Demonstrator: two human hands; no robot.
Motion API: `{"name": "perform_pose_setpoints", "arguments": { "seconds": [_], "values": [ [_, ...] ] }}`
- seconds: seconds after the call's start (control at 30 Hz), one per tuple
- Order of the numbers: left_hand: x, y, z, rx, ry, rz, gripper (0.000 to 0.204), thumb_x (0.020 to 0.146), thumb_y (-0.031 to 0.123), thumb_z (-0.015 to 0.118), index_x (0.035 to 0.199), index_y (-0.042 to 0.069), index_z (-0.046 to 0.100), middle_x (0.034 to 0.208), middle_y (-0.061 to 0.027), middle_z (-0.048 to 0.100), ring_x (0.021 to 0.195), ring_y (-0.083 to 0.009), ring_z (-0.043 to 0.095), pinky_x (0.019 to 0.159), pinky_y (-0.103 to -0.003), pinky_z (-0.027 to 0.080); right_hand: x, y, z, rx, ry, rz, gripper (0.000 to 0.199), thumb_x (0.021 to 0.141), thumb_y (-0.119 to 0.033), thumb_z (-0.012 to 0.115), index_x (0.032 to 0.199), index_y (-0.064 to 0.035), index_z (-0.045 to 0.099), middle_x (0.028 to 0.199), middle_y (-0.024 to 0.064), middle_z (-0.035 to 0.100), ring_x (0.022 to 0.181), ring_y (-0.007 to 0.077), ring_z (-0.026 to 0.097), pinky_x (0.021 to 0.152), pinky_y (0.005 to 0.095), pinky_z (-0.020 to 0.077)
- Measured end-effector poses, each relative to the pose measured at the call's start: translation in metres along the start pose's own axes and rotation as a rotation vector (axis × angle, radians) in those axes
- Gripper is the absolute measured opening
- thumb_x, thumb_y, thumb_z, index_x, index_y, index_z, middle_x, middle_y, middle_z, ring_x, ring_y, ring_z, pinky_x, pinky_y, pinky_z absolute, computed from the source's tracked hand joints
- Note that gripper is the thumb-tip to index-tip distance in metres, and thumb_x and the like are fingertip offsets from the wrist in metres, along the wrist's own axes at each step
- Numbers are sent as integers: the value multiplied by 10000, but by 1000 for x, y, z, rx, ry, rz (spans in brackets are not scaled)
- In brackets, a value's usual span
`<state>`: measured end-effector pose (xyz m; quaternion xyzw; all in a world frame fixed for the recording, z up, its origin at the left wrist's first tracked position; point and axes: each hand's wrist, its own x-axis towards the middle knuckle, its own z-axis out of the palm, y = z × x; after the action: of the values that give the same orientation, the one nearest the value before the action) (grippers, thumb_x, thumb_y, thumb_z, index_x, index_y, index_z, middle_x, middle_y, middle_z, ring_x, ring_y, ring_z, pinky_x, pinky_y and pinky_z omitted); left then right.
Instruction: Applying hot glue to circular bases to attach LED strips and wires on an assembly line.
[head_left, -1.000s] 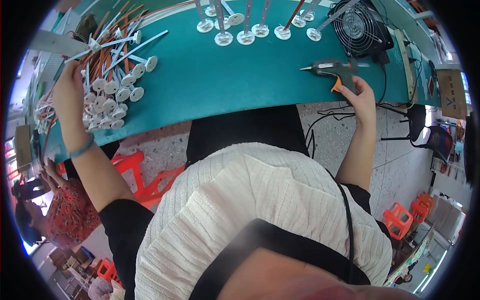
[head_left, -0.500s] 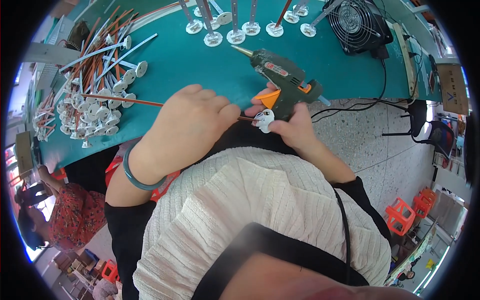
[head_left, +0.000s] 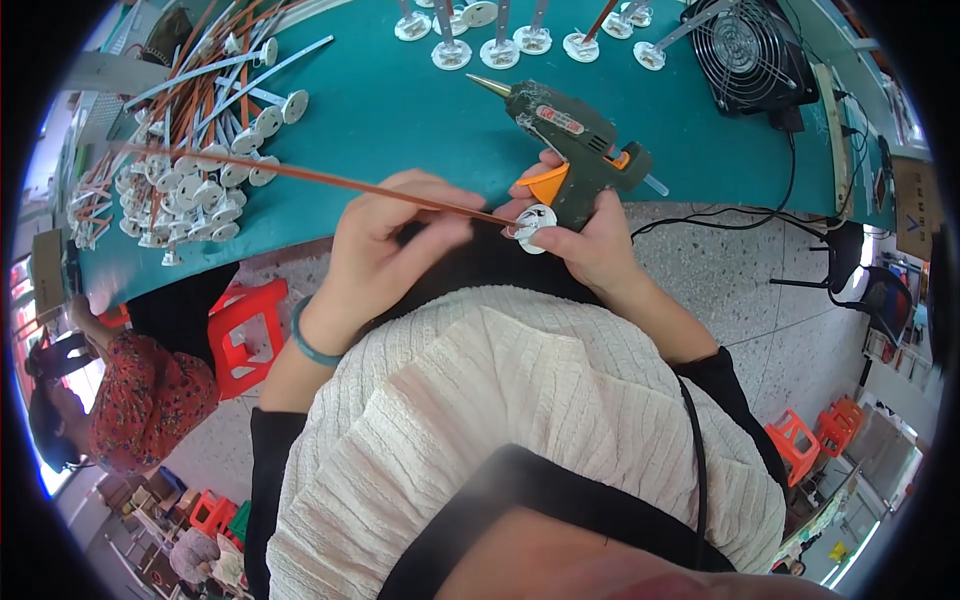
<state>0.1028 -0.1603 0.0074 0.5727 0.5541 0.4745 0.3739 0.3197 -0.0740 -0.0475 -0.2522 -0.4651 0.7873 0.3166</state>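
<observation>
Right grip (head_left: 590, 235) raised glue gun (head_left: 575, 140), stick (head_left: 320, 180) meets disc (head_left: 533, 222)

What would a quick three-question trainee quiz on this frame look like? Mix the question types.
1. True or false: the dark green hot glue gun lies flat on the teal table, with no hand on it.
2. Multiple choice: what does the left hand grip? A) the thin long brown stick B) the black wire-grille fan C) a red plastic stool
3. Fill in: the stick's near end meets a small white round ___ at the right hand.

Key: 1 false, the right hand holds it above the table edge. 2 A. 3 disc.
</observation>
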Motion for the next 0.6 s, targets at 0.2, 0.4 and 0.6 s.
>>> {"name": "perform_pose_setpoints", "arguments": {
  "seconds": [0.2,0.4,0.6],
  "values": [
    [41,-8,-19,81,121,151,79,891,44,659,945,-4,692,861,-102,680,756,-207,648,691,-282,497,1,-1,-29,-134,109,-26,424,984,-183,559,1326,40,445,1266,208,568,1029,280,657,838,389,575],
    [77,-35,-31,460,112,320,118,879,111,672,945,13,678,809,-135,646,698,-273,644,637,-316,497,2,-20,-26,-537,157,-185,296,993,-139,532,1241,17,571,1180,130,651,964,148,620,762,267,501],
    [81,-39,-26,538,108,375,105,847,120,680,891,28,655,794,-133,651,700,-313,633,634,-378,495,7,-25,-13,-828,149,-189,205,927,-107,657,1097,7,649,1018,72,673,906,162,619,824,281,477]
  ]
}}
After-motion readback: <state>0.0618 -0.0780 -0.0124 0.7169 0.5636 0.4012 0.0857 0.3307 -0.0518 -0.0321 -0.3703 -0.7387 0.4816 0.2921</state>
